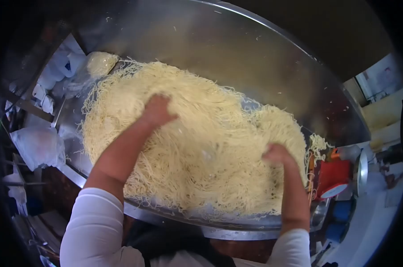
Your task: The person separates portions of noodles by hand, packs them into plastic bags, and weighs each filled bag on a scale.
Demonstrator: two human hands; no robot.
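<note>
One noodle heap spans your tabletop; left hand at ten o'clock, fingers parted, hold unclear; right hand at three, too blurred to tell. Hard sweeping toward six could spill strands.

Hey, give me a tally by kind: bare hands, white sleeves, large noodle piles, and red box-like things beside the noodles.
Bare hands: 2, the left hand and the right hand
White sleeves: 2, the left sleeve and the right sleeve
Large noodle pile: 1
Red box-like thing: 1
Total: 6
</note>
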